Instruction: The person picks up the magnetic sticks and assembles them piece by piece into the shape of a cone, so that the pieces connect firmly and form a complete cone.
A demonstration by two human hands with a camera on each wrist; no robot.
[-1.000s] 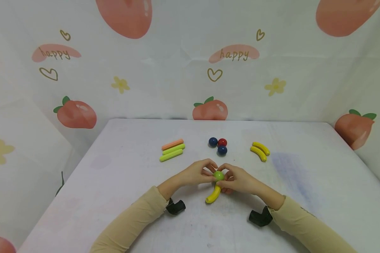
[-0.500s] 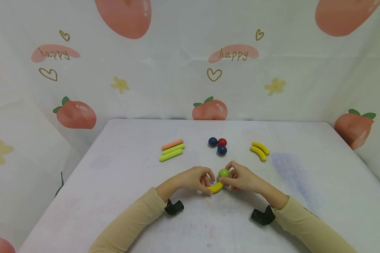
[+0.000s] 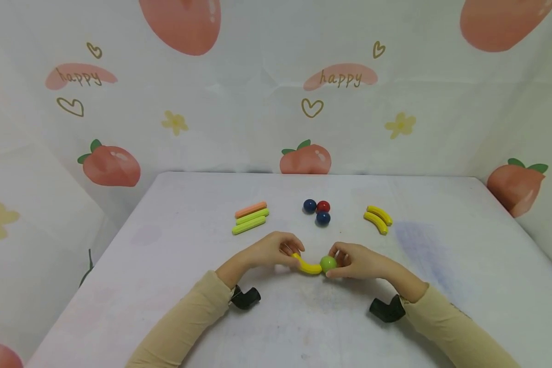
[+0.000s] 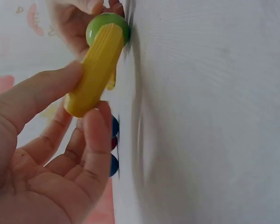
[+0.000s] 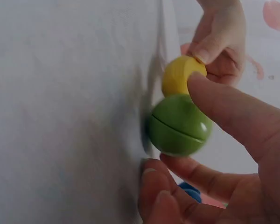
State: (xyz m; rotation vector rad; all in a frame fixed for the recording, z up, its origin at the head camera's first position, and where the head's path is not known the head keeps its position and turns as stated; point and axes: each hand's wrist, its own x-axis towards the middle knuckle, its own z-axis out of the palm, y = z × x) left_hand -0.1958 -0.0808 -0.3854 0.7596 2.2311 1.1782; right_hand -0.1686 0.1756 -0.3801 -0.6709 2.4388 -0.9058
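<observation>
A curved yellow piece [image 3: 309,268] lies at the middle of the table, one end against a green ball [image 3: 328,263]. The left hand [image 3: 272,251] pinches the piece's left end between thumb and fingers; in the left wrist view the yellow piece [image 4: 97,70] sits between thumb and fingertips, its far end in front of the green ball [image 4: 105,29]. On the ball's right side the right hand [image 3: 361,261] holds it between thumb and fingers. In the right wrist view a seam runs round the green ball [image 5: 179,125], and the yellow piece [image 5: 179,74] touches it.
Behind the hands are two light green sticks [image 3: 249,225] and an orange stick [image 3: 250,209], two blue balls [image 3: 323,218] with a red ball [image 3: 323,206], and two curved yellow pieces [image 3: 375,223]. A patterned cloth [image 3: 239,128] hangs behind the table [image 3: 193,204].
The left hand has let go of the ball's side and taken the yellow piece's free end, swinging it up to the left. The right hand and ball have moved slightly right and nearer.
</observation>
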